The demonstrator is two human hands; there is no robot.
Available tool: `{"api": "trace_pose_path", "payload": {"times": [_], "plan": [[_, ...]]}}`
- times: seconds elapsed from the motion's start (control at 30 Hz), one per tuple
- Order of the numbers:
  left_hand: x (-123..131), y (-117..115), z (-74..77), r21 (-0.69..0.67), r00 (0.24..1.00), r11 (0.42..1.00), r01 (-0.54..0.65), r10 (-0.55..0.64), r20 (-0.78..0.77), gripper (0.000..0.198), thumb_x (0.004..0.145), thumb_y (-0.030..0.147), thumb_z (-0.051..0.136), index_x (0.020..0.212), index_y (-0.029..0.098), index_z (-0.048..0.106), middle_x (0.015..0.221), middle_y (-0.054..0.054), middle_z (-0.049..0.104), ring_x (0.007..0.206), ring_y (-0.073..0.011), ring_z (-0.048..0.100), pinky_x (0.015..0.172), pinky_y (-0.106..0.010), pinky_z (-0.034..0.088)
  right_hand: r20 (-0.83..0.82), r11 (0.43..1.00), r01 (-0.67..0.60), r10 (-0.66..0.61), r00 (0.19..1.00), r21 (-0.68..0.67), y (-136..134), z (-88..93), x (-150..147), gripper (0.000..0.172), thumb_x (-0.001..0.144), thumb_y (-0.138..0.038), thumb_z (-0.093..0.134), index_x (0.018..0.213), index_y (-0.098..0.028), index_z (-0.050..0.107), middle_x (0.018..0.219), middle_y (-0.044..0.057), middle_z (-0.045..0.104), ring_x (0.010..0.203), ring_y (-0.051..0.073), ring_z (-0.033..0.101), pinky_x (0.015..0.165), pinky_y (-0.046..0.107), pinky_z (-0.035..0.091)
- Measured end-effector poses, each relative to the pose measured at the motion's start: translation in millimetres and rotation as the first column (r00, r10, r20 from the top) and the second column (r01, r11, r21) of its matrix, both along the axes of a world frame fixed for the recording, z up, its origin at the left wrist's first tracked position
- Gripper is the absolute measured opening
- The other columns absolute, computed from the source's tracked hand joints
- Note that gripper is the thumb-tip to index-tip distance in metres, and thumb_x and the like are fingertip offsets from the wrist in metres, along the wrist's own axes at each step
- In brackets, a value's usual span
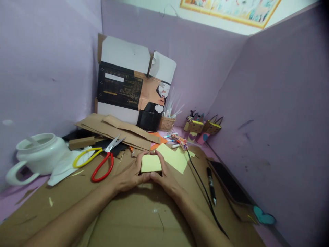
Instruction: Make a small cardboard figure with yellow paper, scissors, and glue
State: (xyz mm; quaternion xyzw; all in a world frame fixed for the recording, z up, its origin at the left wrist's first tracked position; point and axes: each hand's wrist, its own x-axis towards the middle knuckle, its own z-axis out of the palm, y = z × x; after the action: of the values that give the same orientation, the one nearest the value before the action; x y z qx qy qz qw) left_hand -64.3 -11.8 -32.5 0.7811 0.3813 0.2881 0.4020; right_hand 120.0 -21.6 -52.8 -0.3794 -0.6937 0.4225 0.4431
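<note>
Pressure from your bare left hand (133,176) and right hand (166,176), clasping the pale-yellow, rectangular, paper-faced block (151,163) between them, could dent it; uneven squeezing could skew its edges.

No text can be read: beyond the hands (132,175), the unfolded carton (137,84) bears print (128,90) (gold on black) too blurred to decipher.

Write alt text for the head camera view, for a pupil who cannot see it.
A person's left hand and right hand hold a small yellow-topped block between them over a brown cardboard sheet. Open scissors with one yellow and one red handle lie to the left, near a white pot; a black pen lies to the right.
</note>
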Motion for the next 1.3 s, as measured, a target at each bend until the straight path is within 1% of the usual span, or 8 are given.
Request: {"api": "trace_pose_path", "payload": {"times": [0.13, 0.4, 0.53, 0.67, 0.87, 1.07, 1.2, 1.3], "plan": [[1, 1, -5.2, 0.017, 0.999, 0.999, -0.048, 0.048, -0.01, 0.089, 0.065, 0.033, 0.068, 0.136, 0.021, 0.016, 0.132, -0.014, 0.04, 0.117, -0.0285, 0.042, 0.097, -0.039, 0.034, 0.038, 0.999, -0.047, 0.047, 0.998, -0.008, 5, -1.6, 1, 0.096, 0.053, -0.043, 0.079, 0.133, -0.02, 0.03, 0.129, 0.011, 0.047, 0.117, 0.028, 0.044, 0.099, 0.043, 0.033], [13, 1, 3.5, -0.12, 0.953, 0.982, -0.147, 0.173, 0.249, 0.064, 0.059, 0.024, 0.072, 0.117, 0.018, 0.045, 0.114, -0.012, 0.057, 0.107, -0.0287, 0.051, 0.09, -0.037, 0.04, -0.096, 0.984, 0.115, -0.128, 0.987, -0.134, 5, 12.2, -8, 0.053, 0.053, -0.024, 0.079, 0.101, -0.018, 0.056, 0.097, 0.004, 0.065, 0.091, 0.024, 0.059, 0.082, 0.038, 0.046], [12, -1, 10.4, -0.411, 0.788, 0.911, 0.027, 0.234, 0.57, 0.072, 0.057, 0.018, 0.072, 0.122, 0.018, 0.04, 0.126, -0.013, 0.05, 0.117, -0.0265, 0.046, 0.094, -0.034, 0.039, -0.31, 0.972, 0.135, -0.191, 0.931, -0.192, 3, 21.1, -2, 0.046, 0.063, -0.033, 0.073, 0.103, -0.016, 0.056, 0.099, 0.007, 0.066, 0.092, 0.025, 0.06, 0.082, 0.037, 0.046], [14, -6, 19.8, -0.54, 0.582, 0.825, 0.166, 0.36, 0.729, 0.049, 0.071, 0.024, 0.061, 0.117, 0.015, 0.045, 0.122, -0.014, 0.054, 0.112, -0.0248, 0.051, 0.08, -0.031, 0.046, -0.353, 0.975, 0.129, -0.187, 0.917, -0.179, 2, 22.0, 1, 0.046, 0.063, -0.036, 0.073, 0.102, -0.016, 0.057, 0.101, 0.009, 0.066, 0.093, 0.025, 0.06, 0.081, 0.037, 0.046], [28, -7, 20.2, -0.662, 0.513, 0.749, 0.0, 0.568, 0.643, 0.041, 0.086, 0.046, 0.043, 0.108, 0.014, 0.055, 0.102, -0.012, 0.066, 0.09, -0.0214, 0.062, 0.067, -0.028, 0.049, -0.185, 0.99, 0.077, -0.099, 0.978, -0.12, -5, 18.9, -11, 0.06, 0.052, -0.035, 0.08, 0.103, -0.017, 0.054, 0.1, 0.007, 0.064, 0.094, 0.026, 0.058, 0.081, 0.038, 0.045], [38, -13, 10.8, -0.607, 0.472, 0.79, -0.083, 0.568, 0.674, 0.049, 0.079, 0.052, 0.051, 0.105, 0.013, 0.06, 0.086, -0.008, 0.069, 0.076, -0.0198, 0.064, 0.057, -0.024, 0.046, -0.371, 0.986, -0.118, 0.067, 0.926, -0.117, -10, 7.1, -31, 0.076, 0.049, -0.037, 0.082, 0.114, -0.021, 0.045, 0.109, 0.007, 0.059, 0.105, 0.025, 0.054, 0.087, 0.037, 0.044], [39, -15, 12.3, -0.598, 0.453, 0.796, -0.095, 0.57, 0.686, 0.047, 0.078, 0.052, 0.051, 0.106, 0.015, 0.059, 0.084, -0.006, 0.07, 0.073, -0.0188, 0.064, 0.057, -0.024, 0.046, -0.357, 0.994, -0.015, -0.024, 0.934, -0.107, -9, 7.8, -36, 0.074, 0.046, -0.038, 0.082, 0.111, -0.02, 0.05, 0.105, 0.006, 0.062, 0.101, 0.025, 0.055, 0.085, 0.037, 0.045], [39, -13, 20.0, -0.674, 0.473, 0.739, 0.007, 0.591, 0.653, 0.046, 0.081, 0.052, 0.047, 0.104, 0.014, 0.059, 0.083, -0.007, 0.07, 0.076, -0.0212, 0.065, 0.061, -0.028, 0.048, -0.312, 0.98, 0.134, -0.175, 0.934, -0.149, -9, 15.8, -34, 0.064, 0.051, -0.041, 0.079, 0.105, -0.018, 0.055, 0.099, 0.007, 0.064, 0.094, 0.026, 0.058, 0.083, 0.038, 0.046]]}}
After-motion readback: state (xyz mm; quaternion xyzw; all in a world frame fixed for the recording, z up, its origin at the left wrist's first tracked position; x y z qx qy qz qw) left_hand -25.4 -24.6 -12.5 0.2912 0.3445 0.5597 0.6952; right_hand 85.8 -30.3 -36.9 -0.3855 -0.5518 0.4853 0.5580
